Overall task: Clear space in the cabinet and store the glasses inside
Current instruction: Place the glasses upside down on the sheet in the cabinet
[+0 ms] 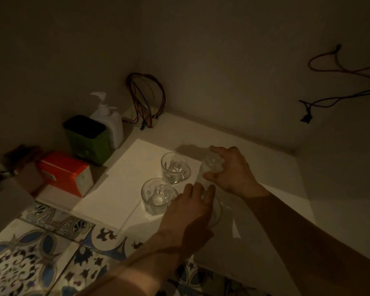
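Inside the dim cabinet, two clear glasses stand free on the white shelf floor [120,189]: a far glass [175,167] and a near glass [156,196]. My right hand [233,171] grips a third glass [212,163] from above, to the right of the far one. My left hand [190,212] curls over a fourth glass [216,212] at the shelf's front, which it mostly hides. Both held glasses seem to sit on or just over the shelf; contact is unclear.
At the cabinet's left stand a green box [88,139], a white pump bottle [109,122], an orange box [66,174] and a bundle of coloured wires [146,99]. More loose wires [340,82] hang on the right wall. Patterned floor tiles [30,253] lie in front.
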